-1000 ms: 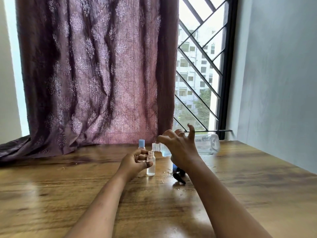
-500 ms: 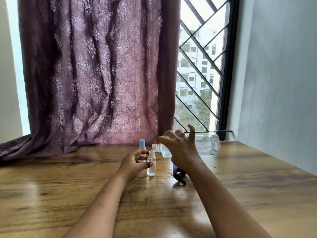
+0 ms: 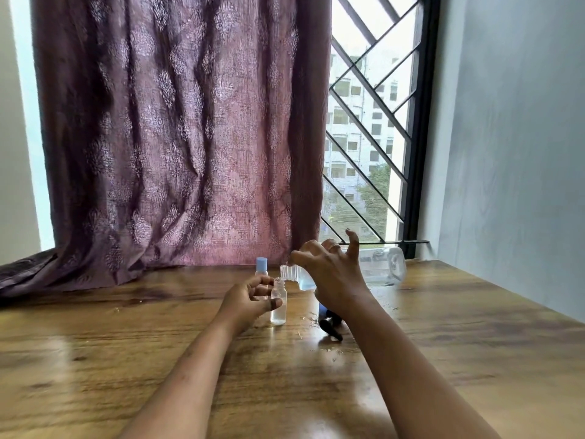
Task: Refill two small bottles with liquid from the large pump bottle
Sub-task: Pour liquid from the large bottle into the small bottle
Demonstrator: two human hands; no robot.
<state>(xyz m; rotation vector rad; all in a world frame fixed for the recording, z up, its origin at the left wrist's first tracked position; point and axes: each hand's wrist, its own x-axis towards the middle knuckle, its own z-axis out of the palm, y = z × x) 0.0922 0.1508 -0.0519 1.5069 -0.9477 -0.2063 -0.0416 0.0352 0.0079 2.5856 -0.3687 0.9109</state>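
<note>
Hardly anything has moved since half a second ago: the open small bottle [image 3: 278,304] stands upright on the worktop [image 3: 126,359] in the same spot, and the large pump bottle [image 3: 381,270] is still tipped on its side with its ribbed neck just above and to the right of that bottle's mouth, almost touching it. Blue liquid is pooled at the low end of the neck, so the pour looks to be in progress rather than finished; the small bottle seems only partly filled, though its level is hard to read. The left grip [image 3: 250,301] pinches the open small bottle between thumb and fingers, steadying it. The right grip [image 3: 329,277] is curled over the shoulder of the large pump bottle, with two fingers lifted free. Just behind and left of the open small bottle stands the capped small bottle [image 3: 261,268], its blue cap on. To the right, under the right wrist, the dark pump head [image 3: 330,326] lies on the worktop, with scattered droplets beside it. Judging by this stillness, one fill is under way.
</note>
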